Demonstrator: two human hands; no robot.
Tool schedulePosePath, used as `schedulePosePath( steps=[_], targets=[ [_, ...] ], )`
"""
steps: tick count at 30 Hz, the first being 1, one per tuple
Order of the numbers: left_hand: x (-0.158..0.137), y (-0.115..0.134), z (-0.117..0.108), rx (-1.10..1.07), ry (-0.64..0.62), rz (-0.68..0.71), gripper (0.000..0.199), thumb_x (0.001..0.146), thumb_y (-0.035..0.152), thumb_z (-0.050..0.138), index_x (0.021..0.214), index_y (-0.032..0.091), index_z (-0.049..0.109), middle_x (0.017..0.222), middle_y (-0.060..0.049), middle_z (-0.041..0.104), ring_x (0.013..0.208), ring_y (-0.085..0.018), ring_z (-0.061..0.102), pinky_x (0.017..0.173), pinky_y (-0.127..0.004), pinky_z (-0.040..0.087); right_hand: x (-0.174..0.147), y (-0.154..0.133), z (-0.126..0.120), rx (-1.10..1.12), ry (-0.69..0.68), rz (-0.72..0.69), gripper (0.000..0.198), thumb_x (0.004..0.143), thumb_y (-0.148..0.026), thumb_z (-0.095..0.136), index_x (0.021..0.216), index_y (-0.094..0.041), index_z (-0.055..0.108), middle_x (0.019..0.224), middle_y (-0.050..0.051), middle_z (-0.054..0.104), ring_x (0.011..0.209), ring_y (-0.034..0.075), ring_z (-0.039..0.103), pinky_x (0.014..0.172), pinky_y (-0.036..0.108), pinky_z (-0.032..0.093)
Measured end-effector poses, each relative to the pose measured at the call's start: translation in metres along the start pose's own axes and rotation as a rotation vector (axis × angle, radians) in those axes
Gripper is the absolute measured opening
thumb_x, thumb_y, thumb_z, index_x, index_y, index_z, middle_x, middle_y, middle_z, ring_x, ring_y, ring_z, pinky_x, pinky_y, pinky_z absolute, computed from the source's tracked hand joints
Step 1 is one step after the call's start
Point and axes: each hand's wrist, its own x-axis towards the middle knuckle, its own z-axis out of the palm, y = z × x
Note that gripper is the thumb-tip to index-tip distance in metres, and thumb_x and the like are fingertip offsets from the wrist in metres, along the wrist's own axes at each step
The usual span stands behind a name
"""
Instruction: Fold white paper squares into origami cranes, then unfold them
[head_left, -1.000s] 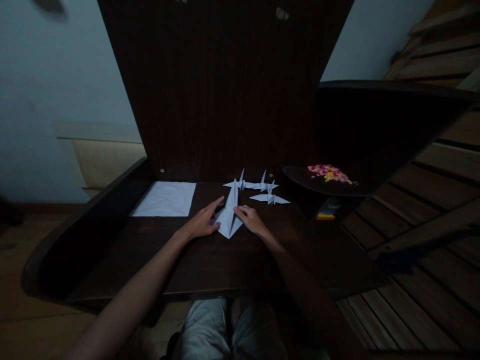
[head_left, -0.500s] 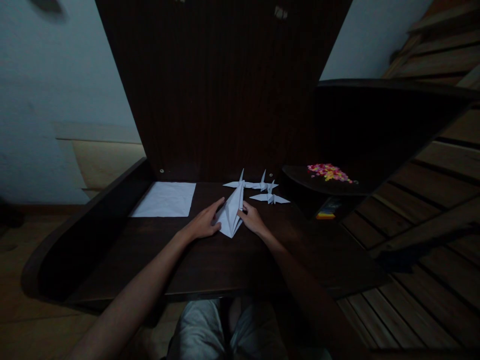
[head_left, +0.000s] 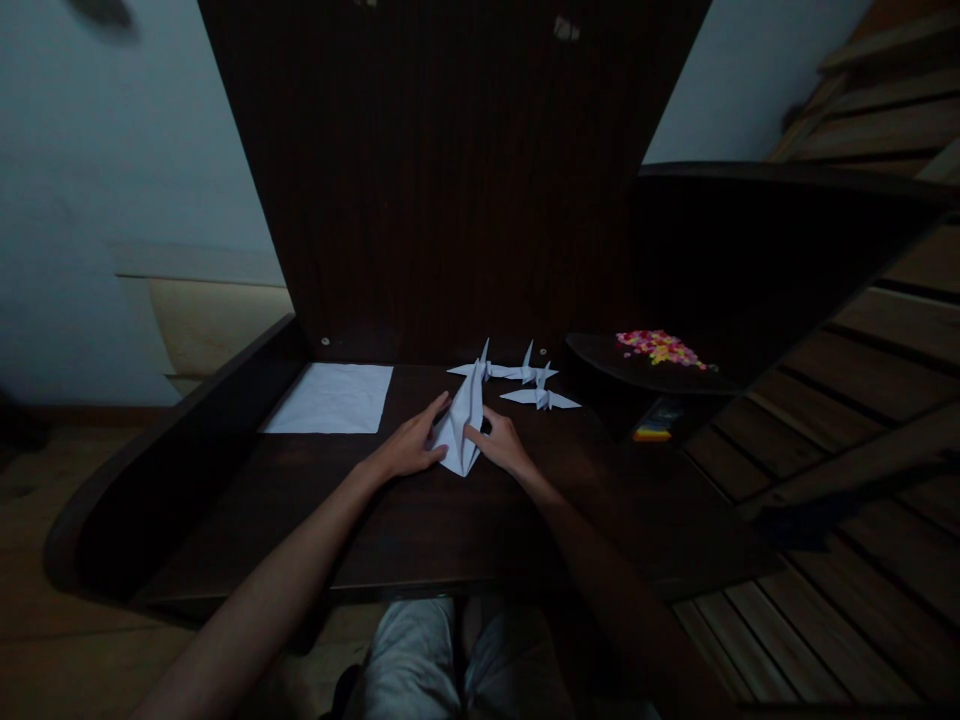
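Observation:
Between my hands, a white piece of folded paper (head_left: 459, 425) stands out against the dark desk, its narrow point aimed away from me. My left hand (head_left: 412, 442) grips its left edge, thumb near the bottom corner. From the right, my right hand (head_left: 501, 440) pinches it, the thumb lying over the front layer near the middle crease. Just behind the folded paper are several white origami cranes; one crane (head_left: 541, 397) with spread wings sits nearest on the right, another (head_left: 528, 372) behind it. The paper's tip partly covers the crane (head_left: 484, 366) at the back left.
Flat white paper sheets (head_left: 330, 398) lie on the desk's left side, beside a raised side panel (head_left: 172, 460). A low corner shelf (head_left: 600, 362) at right bears a pile of small colourful pieces (head_left: 664, 348). A tall dark back panel (head_left: 450, 180) rises behind.
My right thumb has moved left across the folded paper, pressing its right flap inward, and the paper looks narrower on that side. My left hand has stayed nearly still.

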Motion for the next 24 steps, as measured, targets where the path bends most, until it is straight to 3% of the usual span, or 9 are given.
schedulePosePath(
  steps=[7, 15, 21, 24],
  targets=[
    [0.002, 0.005, 0.000, -0.004, 0.004, 0.003, 0.094, 0.076, 0.031, 0.058, 0.150, 0.023, 0.001, 0.150, -0.013, 0.034, 0.087, -0.019, 0.061, 0.084, -0.037, 0.048, -0.001, -0.004, 0.004, -0.070, 0.019, 0.014, 0.036, 0.082, -0.044, 0.059, 0.107, -0.019, 0.067, 0.107, 0.008, 0.070, 0.096, 0.024, 0.062, 0.091, 0.040, 0.046],
    [-0.002, 0.006, -0.006, 0.009, 0.019, -0.040, 0.109, 0.068, 0.040, 0.068, 0.150, 0.022, -0.001, 0.148, -0.016, 0.036, 0.087, -0.022, 0.062, 0.082, -0.037, 0.048, -0.002, -0.006, 0.005, -0.231, 0.001, 0.017, 0.047, 0.072, -0.051, 0.068, 0.105, -0.017, 0.066, 0.097, 0.010, 0.070, 0.089, 0.024, 0.061, 0.081, 0.037, 0.046],
    [-0.002, 0.015, -0.009, -0.051, 0.100, -0.087, 0.085, 0.083, 0.042, 0.053, 0.150, 0.023, 0.004, 0.147, -0.016, 0.038, 0.081, -0.018, 0.063, 0.085, -0.038, 0.048, -0.001, -0.002, 0.007, -0.275, 0.018, -0.005, 0.028, 0.079, -0.035, 0.063, 0.099, -0.016, 0.068, 0.098, 0.011, 0.070, 0.091, 0.025, 0.061, 0.085, 0.037, 0.045],
    [-0.001, 0.018, -0.008, -0.033, 0.136, -0.103, 0.080, 0.084, 0.039, 0.052, 0.149, 0.024, 0.007, 0.146, -0.014, 0.041, 0.077, -0.017, 0.062, 0.083, -0.037, 0.049, -0.001, -0.002, 0.006, -0.215, 0.037, 0.009, 0.025, 0.082, -0.034, 0.059, 0.095, -0.015, 0.068, 0.096, 0.010, 0.071, 0.089, 0.025, 0.063, 0.083, 0.036, 0.047]
  ],
)
